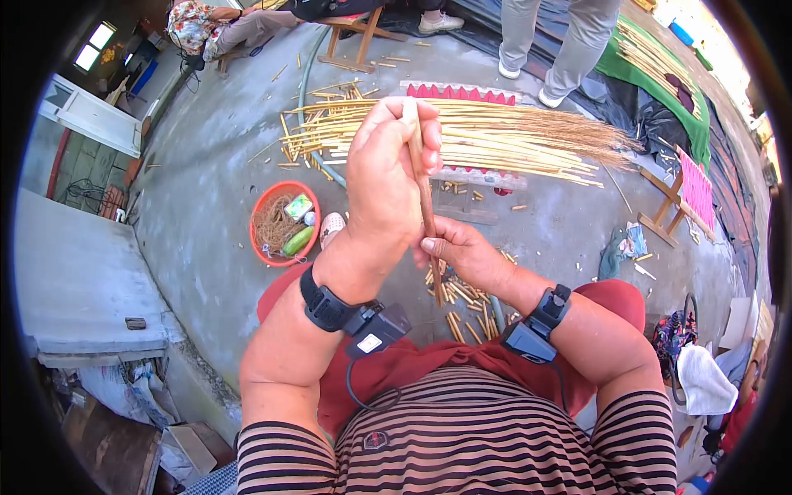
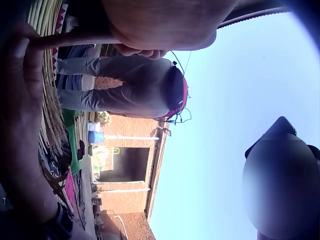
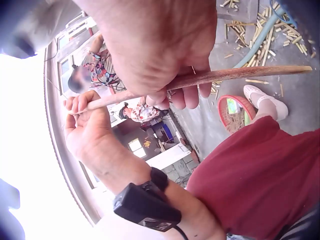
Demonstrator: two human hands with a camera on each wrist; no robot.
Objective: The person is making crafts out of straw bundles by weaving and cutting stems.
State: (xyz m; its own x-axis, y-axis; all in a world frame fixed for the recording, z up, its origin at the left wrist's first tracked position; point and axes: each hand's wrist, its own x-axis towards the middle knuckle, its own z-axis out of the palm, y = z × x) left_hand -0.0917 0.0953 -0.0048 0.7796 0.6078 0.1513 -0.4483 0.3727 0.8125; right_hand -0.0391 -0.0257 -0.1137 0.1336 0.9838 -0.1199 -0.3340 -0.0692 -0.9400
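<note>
Both hands hold a slim wooden stick, pale at the upper end and reddish brown lower down. My left hand is raised in front of the body, its fingers curled round the pale upper end. Lower along the stick, my right hand pinches it with thumb and fingers. The brown end of the stick sticks out past the right hand in the right wrist view. Beyond the hands, a long bundle of yellow stalks with brushy brown ends lies across red-toothed strips on the floor.
An orange basin with fibre, a green-and-white packet and a green cucumber-like vegetable stands at the left. Short cut stalk pieces litter the floor near the knees. A pink-topped folding stool stands at the right. A person's legs are beyond the bundle.
</note>
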